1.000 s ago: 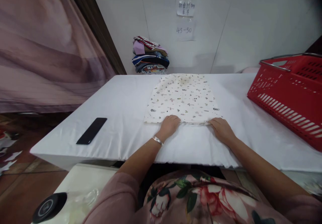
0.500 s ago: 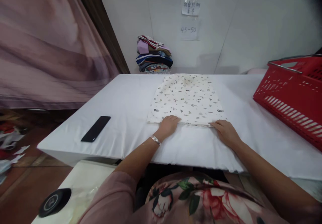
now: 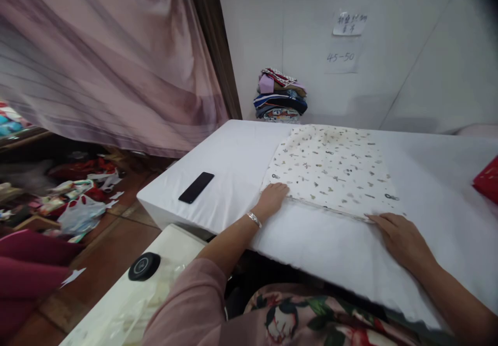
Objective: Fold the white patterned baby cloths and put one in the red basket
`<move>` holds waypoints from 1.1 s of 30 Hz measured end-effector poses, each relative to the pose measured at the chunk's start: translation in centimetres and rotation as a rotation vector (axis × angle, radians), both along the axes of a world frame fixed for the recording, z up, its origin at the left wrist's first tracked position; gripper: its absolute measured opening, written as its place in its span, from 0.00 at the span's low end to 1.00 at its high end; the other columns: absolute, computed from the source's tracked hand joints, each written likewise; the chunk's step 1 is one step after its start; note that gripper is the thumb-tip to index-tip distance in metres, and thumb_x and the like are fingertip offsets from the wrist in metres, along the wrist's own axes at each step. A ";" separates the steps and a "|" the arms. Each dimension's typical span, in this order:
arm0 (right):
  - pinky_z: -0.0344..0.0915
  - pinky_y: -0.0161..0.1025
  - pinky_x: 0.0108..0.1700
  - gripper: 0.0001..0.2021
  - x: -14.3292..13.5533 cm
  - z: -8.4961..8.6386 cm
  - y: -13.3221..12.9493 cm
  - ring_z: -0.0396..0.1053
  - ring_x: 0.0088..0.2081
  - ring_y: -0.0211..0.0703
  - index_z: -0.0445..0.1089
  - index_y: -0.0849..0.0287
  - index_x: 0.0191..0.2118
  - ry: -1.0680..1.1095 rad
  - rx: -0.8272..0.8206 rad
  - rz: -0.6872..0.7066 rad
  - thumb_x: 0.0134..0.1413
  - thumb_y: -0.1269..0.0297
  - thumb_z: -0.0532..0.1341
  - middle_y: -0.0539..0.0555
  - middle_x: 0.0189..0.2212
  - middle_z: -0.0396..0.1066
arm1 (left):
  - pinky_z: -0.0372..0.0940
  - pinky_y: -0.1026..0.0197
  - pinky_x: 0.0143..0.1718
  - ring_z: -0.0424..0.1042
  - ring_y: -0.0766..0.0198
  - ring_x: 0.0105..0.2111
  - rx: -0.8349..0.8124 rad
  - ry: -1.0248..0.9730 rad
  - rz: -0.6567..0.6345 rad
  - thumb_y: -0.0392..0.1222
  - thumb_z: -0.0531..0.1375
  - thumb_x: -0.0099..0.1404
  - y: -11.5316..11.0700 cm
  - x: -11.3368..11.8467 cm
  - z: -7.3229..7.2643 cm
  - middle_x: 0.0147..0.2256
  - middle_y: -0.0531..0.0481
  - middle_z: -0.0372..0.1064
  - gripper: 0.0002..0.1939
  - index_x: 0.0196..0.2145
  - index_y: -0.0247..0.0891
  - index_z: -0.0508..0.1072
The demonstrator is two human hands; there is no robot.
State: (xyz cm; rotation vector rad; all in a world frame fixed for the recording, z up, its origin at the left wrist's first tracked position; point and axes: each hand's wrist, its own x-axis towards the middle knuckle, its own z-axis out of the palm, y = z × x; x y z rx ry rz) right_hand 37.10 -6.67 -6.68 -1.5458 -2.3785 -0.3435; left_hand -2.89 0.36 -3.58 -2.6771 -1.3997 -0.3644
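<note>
A white cloth with small printed figures (image 3: 330, 167) lies folded flat on the white-covered table (image 3: 233, 154). My left hand (image 3: 274, 196) rests on the cloth's near edge at its left corner, fingers together and pressed on the fabric. At the right part of that same edge, my right hand (image 3: 397, 232) has its thumb and fingertips closed on the fabric. The folded layers show along the near edge between both hands.
A black phone (image 3: 196, 187) lies on the table's left side. Behind stands a pile of folded clothes (image 3: 280, 97). A red basket (image 3: 487, 180) shows at the right edge. A round black object (image 3: 144, 266) sits on a lower white surface.
The view has turned left, so the table and cloth appear further right and slanted. My left hand is now nearer the cloth's left corner; my right hand stays at the near edge.
</note>
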 end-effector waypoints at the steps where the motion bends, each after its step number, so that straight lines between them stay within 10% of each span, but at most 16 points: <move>1: 0.64 0.45 0.42 0.19 0.0 0.0 0.0 0.66 0.43 0.51 0.72 0.59 0.46 0.006 0.004 -0.003 0.57 0.70 0.47 0.60 0.43 0.70 | 0.58 0.55 0.52 0.62 0.60 0.54 -0.002 -0.001 0.002 0.28 0.50 0.64 0.0 -0.5 0.1 0.53 0.45 0.66 0.19 0.51 0.38 0.67; 12: 0.65 0.46 0.42 0.19 0.0 -0.2 0.0 0.66 0.43 0.52 0.72 0.59 0.47 0.019 0.009 -0.004 0.58 0.68 0.47 0.61 0.44 0.69 | 0.62 0.54 0.52 0.66 0.60 0.51 -0.003 -0.167 0.096 0.32 0.53 0.63 0.0 -6.2 0.7 0.50 0.46 0.69 0.15 0.47 0.37 0.70; 33: 0.65 0.46 0.43 0.20 -0.6 -0.1 0.1 0.67 0.43 0.50 0.72 0.57 0.46 0.027 0.016 -0.008 0.54 0.73 0.47 0.58 0.42 0.71 | 0.62 0.57 0.51 0.67 0.60 0.49 -0.156 -0.277 0.394 0.35 0.51 0.62 -0.5 -5.2 1.4 0.51 0.48 0.69 0.15 0.43 0.39 0.74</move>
